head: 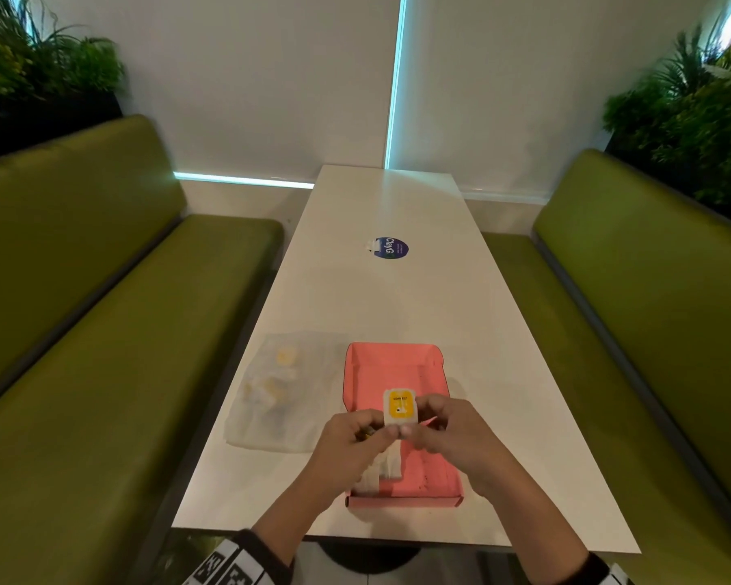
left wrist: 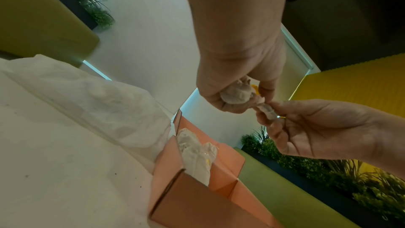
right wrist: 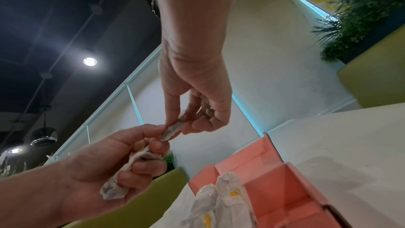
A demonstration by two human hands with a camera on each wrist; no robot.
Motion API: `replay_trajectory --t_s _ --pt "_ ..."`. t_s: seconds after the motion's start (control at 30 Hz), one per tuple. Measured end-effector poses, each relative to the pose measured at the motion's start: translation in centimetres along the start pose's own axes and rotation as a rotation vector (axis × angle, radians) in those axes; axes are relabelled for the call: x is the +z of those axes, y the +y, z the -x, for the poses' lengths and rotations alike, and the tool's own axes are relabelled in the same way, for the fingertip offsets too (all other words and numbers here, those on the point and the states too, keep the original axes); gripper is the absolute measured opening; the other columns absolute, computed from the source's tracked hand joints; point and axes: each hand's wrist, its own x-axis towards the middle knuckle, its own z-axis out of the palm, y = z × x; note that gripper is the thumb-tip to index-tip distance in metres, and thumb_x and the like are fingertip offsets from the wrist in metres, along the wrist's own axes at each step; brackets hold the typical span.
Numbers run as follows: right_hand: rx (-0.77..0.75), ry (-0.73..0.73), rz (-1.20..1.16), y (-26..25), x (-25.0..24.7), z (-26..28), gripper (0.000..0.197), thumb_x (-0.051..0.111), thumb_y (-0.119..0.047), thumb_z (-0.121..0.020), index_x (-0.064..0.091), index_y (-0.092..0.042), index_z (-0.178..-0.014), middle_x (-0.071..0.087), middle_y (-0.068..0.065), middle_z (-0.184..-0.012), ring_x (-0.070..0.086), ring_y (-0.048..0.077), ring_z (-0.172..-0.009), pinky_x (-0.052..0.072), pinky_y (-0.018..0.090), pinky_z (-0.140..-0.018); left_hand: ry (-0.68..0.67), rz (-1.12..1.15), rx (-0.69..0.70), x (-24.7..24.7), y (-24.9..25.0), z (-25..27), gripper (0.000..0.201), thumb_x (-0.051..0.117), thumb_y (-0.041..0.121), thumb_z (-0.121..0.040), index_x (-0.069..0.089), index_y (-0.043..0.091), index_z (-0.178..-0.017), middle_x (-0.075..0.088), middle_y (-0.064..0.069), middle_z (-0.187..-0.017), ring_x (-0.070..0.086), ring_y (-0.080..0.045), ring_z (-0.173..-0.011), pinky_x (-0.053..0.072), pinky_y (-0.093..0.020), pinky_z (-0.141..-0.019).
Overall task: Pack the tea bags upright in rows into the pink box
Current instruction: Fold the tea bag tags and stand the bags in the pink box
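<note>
The pink box (head: pixel 393 369) lies open on the white table, near its front edge. A few tea bags (head: pixel 387 466) stand in its near left corner, also visible in the wrist views (left wrist: pixel 195 155) (right wrist: pixel 223 202). Above the box, both hands pinch one tea bag with a yellow label (head: pixel 399 409). My left hand (head: pixel 368 432) takes its left side and my right hand (head: pixel 431 420) its right side. In the wrist views this tea bag (left wrist: pixel 266 112) (right wrist: pixel 173 130) spans the fingertips. The left hand (right wrist: pixel 98 167) also holds a second, bunched tea bag (right wrist: pixel 116 188) (left wrist: pixel 236 95) in its curled fingers.
A clear plastic bag (head: pixel 279 390) with more tea bags lies left of the box. A round blue sticker (head: pixel 391 249) sits mid-table. Green benches (head: pixel 102 331) flank the table (head: pixel 397 306) on both sides, with plants behind them.
</note>
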Motion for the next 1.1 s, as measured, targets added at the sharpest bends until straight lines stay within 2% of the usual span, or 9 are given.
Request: replay_trajectory --t_s 0.17,0.27,0.33,0.47,0.57,0.73,0.87,1.0,1.1 --pt "0.027 0.094 0.026 1.2 0.2 -0.8 0.017 0.081 -0.017 -0.071 0.067 -0.012 -0.080 0.063 -0.002 -0.071 0.056 0.009 -0.062 0.045 0.020 -0.059 0.105 -0.138 -0.014 -0.6 -1.5 -0.4 0.018 0.064 0.029 -0.087 0.068 0.025 -0.104 0.064 0.009 -0.077 0.061 -0.009 -0.073 0.049 -0.015 -0.066" --pt "0.110 0.114 0.103 2.5 -0.1 -1.0 0.023 0.082 -0.019 -0.069 0.065 -0.008 -0.078 0.062 0.000 -0.066 0.055 0.009 -0.053 0.046 0.021 -0.056 0.183 -0.309 -0.090 -1.5 -2.8 -0.5 0.038 0.068 0.037 -0.083 0.054 0.030 -0.118 0.059 0.007 -0.077 0.059 -0.008 -0.074 0.047 -0.018 -0.067" --pt "0.144 0.092 0.257 3.4 -0.1 -1.2 0.022 0.081 -0.023 -0.071 0.062 -0.012 -0.073 0.064 0.002 -0.064 0.058 0.010 -0.051 0.049 0.021 -0.054 0.125 -0.401 -0.174 -1.8 -3.4 -0.3 0.056 0.070 0.036 -0.081 0.040 0.032 -0.128 0.059 0.004 -0.080 0.059 -0.011 -0.075 0.048 -0.021 -0.065" --pt "0.170 -0.047 0.562 4.8 1.1 -2.0 0.021 0.075 -0.034 -0.073 0.060 -0.020 -0.071 0.068 0.005 -0.080 0.063 0.018 -0.072 0.052 0.032 -0.072 -0.001 -0.500 -0.271 -1.5 -4.2 0.3 0.073 0.067 0.028 -0.082 0.022 0.027 -0.139 0.056 0.005 -0.092 0.058 -0.013 -0.080 0.052 -0.025 -0.065" --pt "0.224 -0.123 0.556 5.3 2.3 -2.6 0.016 0.072 -0.028 -0.077 0.061 -0.018 -0.070 0.062 0.001 -0.077 0.056 0.015 -0.070 0.045 0.024 -0.063 -0.004 -0.498 -0.280 -1.2 -4.7 0.5 0.077 0.069 0.028 -0.080 0.020 0.026 -0.140 0.055 0.004 -0.094 0.059 -0.015 -0.088 0.053 -0.029 -0.081" --pt "0.282 -0.083 0.576 6.7 3.7 -3.7 0.024 0.067 -0.021 -0.081 0.070 -0.006 -0.098 0.069 0.006 -0.093 0.065 0.020 -0.089 0.053 0.029 -0.079 0.002 -0.506 -0.283 -1.2 -4.7 0.7 0.072 0.069 0.024 -0.081 0.025 0.025 -0.138 0.053 0.003 -0.103 0.051 -0.012 -0.091 0.046 -0.025 -0.083" --pt "0.278 -0.013 0.540 6.5 3.9 -3.8 0.018 0.069 -0.028 -0.078 0.054 -0.020 -0.083 0.059 -0.004 -0.082 0.058 0.015 -0.078 0.052 0.027 -0.076 -0.005 -0.522 -0.291 -1.2 -4.9 0.7 0.068 0.067 0.023 -0.081 0.028 0.025 -0.137 0.056 0.003 -0.107 0.052 -0.012 -0.091 0.048 -0.026 -0.083" --pt "0.279 0.023 0.536 6.9 3.9 -3.9 0.050 0.073 -0.032 -0.074 0.030 -0.018 -0.095 0.039 -0.010 -0.073 0.036 0.003 -0.062 0.039 0.017 -0.058 0.006 -0.521 -0.293 -1.1 -5.0 0.7 0.067 0.066 0.025 -0.082 0.028 0.026 -0.137 0.059 0.000 -0.115 0.054 -0.014 -0.091 0.049 -0.027 -0.083" --pt "0.232 -0.028 0.574 7.0 4.3 -3.6 0.029 0.068 -0.024 -0.083 0.039 -0.022 -0.082 0.044 -0.010 -0.075 0.038 0.001 -0.062 0.037 0.012 -0.054 0.006 -0.522 -0.286 -1.0 -4.8 0.6 0.064 0.065 0.028 -0.084 0.029 0.025 -0.137 0.059 -0.001 -0.120 0.058 -0.018 -0.102 0.049 -0.030 -0.088"
